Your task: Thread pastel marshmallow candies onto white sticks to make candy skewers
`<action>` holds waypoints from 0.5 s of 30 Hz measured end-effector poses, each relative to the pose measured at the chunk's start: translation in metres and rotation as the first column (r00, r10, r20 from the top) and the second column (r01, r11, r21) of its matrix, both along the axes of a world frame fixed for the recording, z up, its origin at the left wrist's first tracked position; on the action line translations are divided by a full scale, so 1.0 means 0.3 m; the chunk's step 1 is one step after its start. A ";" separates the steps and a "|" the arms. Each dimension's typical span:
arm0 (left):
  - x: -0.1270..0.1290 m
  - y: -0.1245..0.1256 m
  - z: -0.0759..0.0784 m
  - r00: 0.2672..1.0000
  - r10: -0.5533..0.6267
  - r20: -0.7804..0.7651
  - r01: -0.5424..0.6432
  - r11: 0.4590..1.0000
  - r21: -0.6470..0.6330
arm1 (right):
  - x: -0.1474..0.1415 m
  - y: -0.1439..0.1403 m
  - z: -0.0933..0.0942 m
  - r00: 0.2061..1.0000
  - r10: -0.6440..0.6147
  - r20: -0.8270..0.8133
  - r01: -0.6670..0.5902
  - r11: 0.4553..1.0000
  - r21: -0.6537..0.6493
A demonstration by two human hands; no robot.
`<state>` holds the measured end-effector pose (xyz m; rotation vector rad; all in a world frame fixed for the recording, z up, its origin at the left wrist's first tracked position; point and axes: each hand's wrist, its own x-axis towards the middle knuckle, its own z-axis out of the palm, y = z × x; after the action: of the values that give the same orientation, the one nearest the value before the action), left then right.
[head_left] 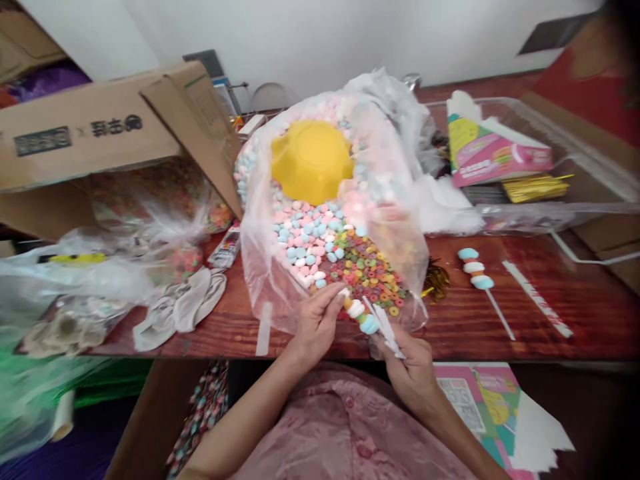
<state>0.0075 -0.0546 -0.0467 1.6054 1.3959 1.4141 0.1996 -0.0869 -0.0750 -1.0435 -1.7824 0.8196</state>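
My left hand [319,321] is closed, thumb and fingertips pinching a white candy at the upper end of a candy skewer [356,309]. White, blue, orange and green pieces are threaded along it. Its lower end is in my right hand [411,357], whose fingers are closed round it together with a white strip [385,328]; the stick itself is mostly hidden. Just beyond my hands lies an opened clear plastic bag [257,263]. Inside are pink, white and blue candies [305,233], colourful ring cereal [370,270] and an upturned yellow bowl [313,160].
Right of the bag lie another candy skewer [475,267] and a printed white strip [537,298]. Behind them stands a clear bin [590,210] with printed paper cones [500,150] and yellow ties [537,188]. A cardboard box [115,123] and grey cloth gloves [183,307] are leftward.
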 end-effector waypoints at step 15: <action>0.133 0.006 0.024 0.987 -0.157 0.032 0.152 0.980 0.126 | 0.124 -0.002 -0.045 0.967 -0.246 0.069 0.243 0.969 0.055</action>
<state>0.0473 -0.0529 -0.0396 1.7119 1.1524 1.4569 0.2368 -0.0876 -0.0885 -1.2486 -1.6838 0.5913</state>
